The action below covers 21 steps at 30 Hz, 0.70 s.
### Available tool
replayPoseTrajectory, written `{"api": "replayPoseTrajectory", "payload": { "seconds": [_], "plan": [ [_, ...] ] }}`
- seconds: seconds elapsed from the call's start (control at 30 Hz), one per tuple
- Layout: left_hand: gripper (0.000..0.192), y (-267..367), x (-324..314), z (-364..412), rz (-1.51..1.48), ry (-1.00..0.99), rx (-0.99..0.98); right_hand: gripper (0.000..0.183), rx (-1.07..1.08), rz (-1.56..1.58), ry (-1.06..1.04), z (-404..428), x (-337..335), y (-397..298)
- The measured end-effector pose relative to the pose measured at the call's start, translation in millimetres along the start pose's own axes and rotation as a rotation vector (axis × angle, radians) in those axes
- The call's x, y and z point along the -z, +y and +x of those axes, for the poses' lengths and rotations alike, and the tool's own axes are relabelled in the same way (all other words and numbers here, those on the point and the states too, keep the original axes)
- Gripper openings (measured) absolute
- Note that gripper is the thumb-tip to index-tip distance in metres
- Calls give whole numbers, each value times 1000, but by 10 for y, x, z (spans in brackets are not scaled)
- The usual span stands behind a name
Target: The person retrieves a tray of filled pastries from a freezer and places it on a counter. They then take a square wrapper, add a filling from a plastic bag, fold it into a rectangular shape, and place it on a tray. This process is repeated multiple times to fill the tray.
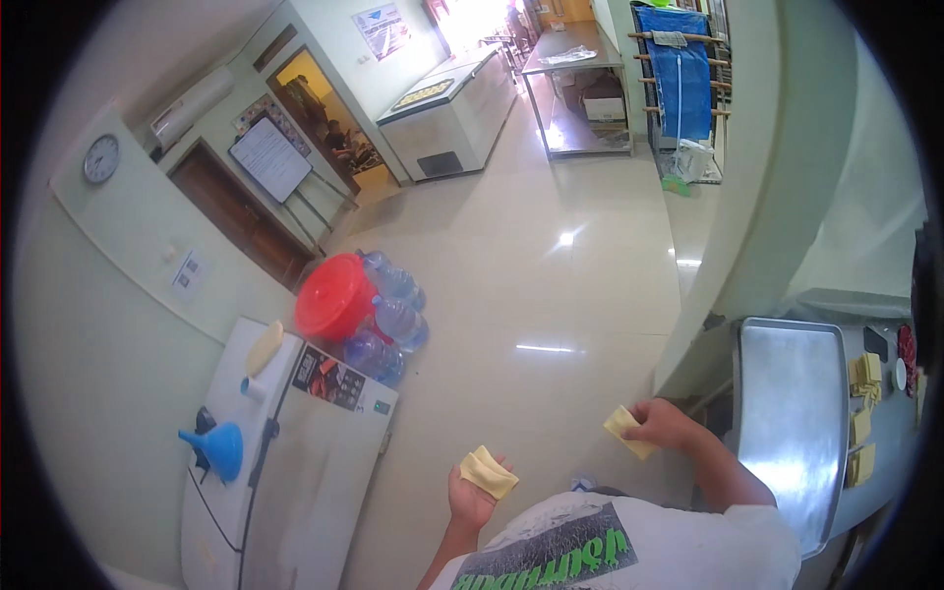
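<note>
On the upturned palm of my left hand rests a pale yellow folded square of dough sheet, the fingertips showing past its far edge. My right hand pinches another pale yellow dough piece between thumb and fingers, over the floor and apart from the left one. To the right of that hand, a large shiny metal baking tray lies on a metal table. Beyond the tray, several stacks of square dough pieces sit on the same table.
A white chest freezer stands at left, with a blue funnel on top. Behind it are a red lidded tub and several large water bottles. A wall corner rises at right. Another freezer and a steel table stand farther back.
</note>
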State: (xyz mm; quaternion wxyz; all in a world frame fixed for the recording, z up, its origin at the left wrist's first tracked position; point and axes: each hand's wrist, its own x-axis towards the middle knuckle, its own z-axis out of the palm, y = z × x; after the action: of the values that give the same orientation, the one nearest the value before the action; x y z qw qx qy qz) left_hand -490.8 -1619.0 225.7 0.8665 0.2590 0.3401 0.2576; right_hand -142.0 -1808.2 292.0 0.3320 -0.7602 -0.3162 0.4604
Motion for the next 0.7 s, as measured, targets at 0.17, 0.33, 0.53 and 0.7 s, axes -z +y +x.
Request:
{"api": "replayPoseTrajectory", "payload": {
  "seconds": [0.17,0.33,0.53,0.7],
  "plan": [
    [72,760,118,1014,-94,15,-130,43,132,65,-146,1508,31,-808],
    [70,1156,488,2337,-179,27,-138,45,110,40,-165,3073,26,-1324],
    [68,2050,276,4226,-128,22,-3,44,-37,-86,-79,4503,323,-1295],
    [70,2996,-762,5798,59,-176,133,42,-240,177,104,4964,1063,-1594]
  ]
}}
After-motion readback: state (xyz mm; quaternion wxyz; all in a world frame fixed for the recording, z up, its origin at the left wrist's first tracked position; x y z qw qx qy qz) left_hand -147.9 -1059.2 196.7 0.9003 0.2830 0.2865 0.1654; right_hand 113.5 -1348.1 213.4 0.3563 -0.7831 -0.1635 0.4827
